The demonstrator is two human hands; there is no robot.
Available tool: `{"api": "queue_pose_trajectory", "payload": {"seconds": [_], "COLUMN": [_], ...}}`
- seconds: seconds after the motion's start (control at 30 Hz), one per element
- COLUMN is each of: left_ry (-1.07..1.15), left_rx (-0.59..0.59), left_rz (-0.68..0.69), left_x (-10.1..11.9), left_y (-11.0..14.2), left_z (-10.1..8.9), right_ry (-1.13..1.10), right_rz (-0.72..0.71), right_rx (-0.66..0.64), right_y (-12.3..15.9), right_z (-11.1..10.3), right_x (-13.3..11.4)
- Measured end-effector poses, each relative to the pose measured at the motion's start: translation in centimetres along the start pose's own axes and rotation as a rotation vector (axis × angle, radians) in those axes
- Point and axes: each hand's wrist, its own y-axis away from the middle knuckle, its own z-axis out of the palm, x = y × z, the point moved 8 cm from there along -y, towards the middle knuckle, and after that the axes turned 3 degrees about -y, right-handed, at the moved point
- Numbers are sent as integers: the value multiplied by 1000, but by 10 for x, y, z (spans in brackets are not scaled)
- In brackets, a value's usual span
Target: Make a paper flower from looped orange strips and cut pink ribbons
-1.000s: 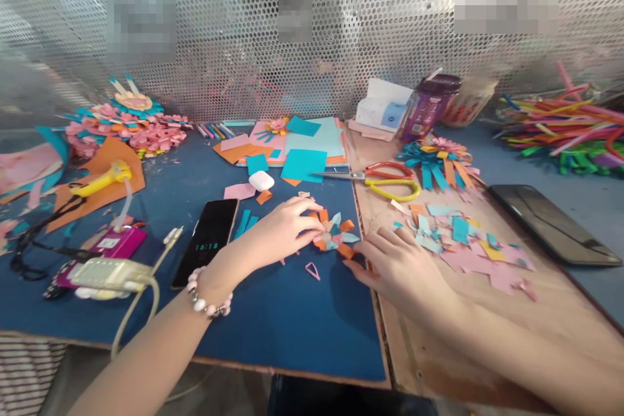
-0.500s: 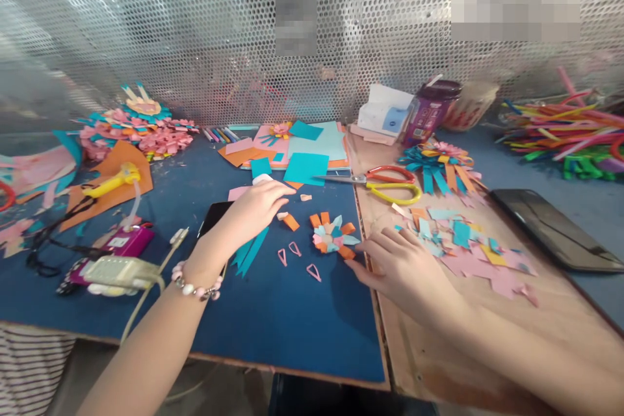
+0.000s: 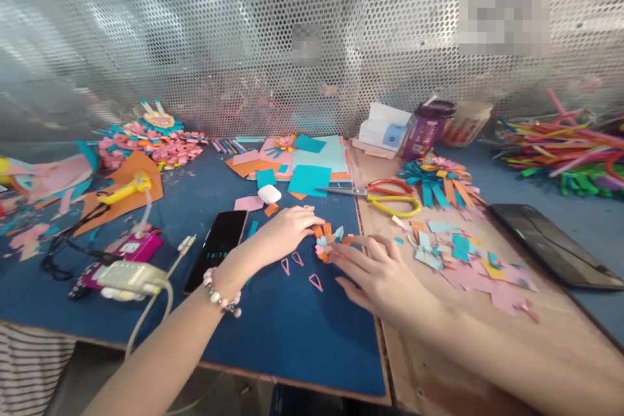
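Around the middle of the blue tabletop (image 3: 302, 344), head view, a paper flower (image 3: 322, 242) sits between the two hands, which are apart from each other. Left hand (image 3: 290, 231) is right at the flower's left edge, though I can't tell if it's actually pinching. Right hand (image 3: 385, 273) is loosely spread over the other side, I'd guess to keep it from sliding. Three pink paper loops (image 3: 316, 283) lie close in front, probably for easy reach; same guess for the scissors (image 3: 361, 192), handles off to the right. Containers: a lidded purple cup (image 3: 425, 131), contents hidden, and a see-through cup (image 3: 470, 122) just beside it, too blurry to say what's inside.
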Motion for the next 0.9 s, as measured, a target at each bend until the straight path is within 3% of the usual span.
{"api": "queue_pose_trajectory", "payload": {"seconds": [0.53, 0.63, 0.73, 0.9], "left_ry": [-28, -100, -280, -411], "left_rx": [17, 79, 150, 118], "left_rz": [54, 11, -112, -236], "left_x": [-2, -22, -57, -91], "left_y": [2, 7, 15, 26], "left_z": [-3, -20, -39, -46], "right_ry": [-39, -68, -92, -96], "right_rz": [35, 41, 43, 41], "right_rx": [29, 59, 102, 112], "right_y": [0, 1, 1, -16], "right_z": [-1, -6, -13, -25], "right_x": [-1, -1, 0, 12]}}
